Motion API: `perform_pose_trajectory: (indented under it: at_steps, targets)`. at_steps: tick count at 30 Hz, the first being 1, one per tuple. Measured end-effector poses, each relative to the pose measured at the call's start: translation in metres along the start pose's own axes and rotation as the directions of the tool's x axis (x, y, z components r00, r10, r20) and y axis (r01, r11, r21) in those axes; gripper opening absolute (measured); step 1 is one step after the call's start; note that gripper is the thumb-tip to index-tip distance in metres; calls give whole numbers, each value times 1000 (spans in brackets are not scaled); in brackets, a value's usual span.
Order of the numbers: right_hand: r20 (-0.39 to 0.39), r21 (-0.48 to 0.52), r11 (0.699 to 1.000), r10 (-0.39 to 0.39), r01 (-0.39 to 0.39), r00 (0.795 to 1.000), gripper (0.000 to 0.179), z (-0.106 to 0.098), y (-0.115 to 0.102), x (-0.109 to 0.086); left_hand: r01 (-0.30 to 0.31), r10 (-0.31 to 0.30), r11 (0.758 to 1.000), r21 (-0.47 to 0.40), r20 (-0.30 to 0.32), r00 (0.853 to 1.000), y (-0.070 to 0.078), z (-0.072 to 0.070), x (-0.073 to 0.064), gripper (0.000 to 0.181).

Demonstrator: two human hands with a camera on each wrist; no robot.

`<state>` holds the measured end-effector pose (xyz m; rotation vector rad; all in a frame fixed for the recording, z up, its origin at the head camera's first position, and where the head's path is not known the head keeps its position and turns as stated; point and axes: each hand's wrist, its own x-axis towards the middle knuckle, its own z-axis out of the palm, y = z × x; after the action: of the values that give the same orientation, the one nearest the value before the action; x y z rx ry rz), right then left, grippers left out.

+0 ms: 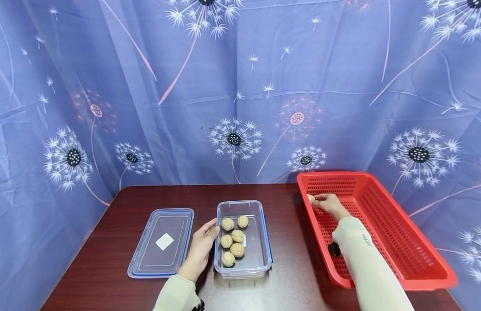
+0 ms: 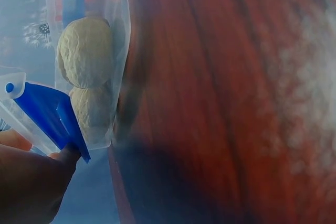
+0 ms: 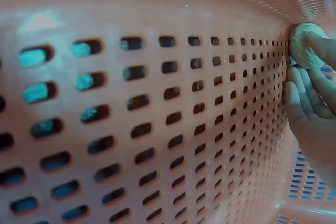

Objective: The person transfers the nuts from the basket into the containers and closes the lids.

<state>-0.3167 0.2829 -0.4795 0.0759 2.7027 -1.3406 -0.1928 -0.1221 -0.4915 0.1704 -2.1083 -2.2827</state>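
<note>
A clear plastic container (image 1: pixel 253 259) with blue clips stands on the table, several walnuts (image 1: pixel 237 250) gathered toward its left side. My left hand (image 1: pixel 202 248) grips the container's left wall, with the fingers by a blue clip (image 2: pixel 50 114) in the left wrist view. Over in the red basket (image 1: pixel 415 242), my right hand (image 1: pixel 330 204) pinches a walnut (image 1: pixel 311 198) against the left wall near the far corner. The right wrist view shows that walnut (image 3: pixel 306 45) between thumb and fingertips, beside the slotted wall.
A clear lid (image 1: pixel 174 233) with a blue edge and a white label lies flat left of the container. Dark wooden table (image 1: pixel 287 224) shows between container and basket. A blue dandelion-print curtain (image 1: pixel 264 108) hangs behind the table's far edge.
</note>
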Motion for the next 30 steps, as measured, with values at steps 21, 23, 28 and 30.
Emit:
perform_pose_trajectory:
  at_steps: [21,23,28,30]
  targets:
    - [-38,-14,1000,-16,15,999,48,1,-2,-5,8,-8,1000,12,11,1000,-1,2,-1,44]
    - [-45,-10,1000,-22,21,999,47,2,-2,-5,6,-6,1000,10,10,1000,-2,2,-2,44]
    - [-55,21,1000,-15,16,998,47,0,-3,-4,-4,4,1000,-1,12,1000,-1,2,-2,44]
    - [-57,16,1000,-12,13,998,49,-2,-3,-4,-7,7,1000,-4,15,1000,-1,2,-1,44]
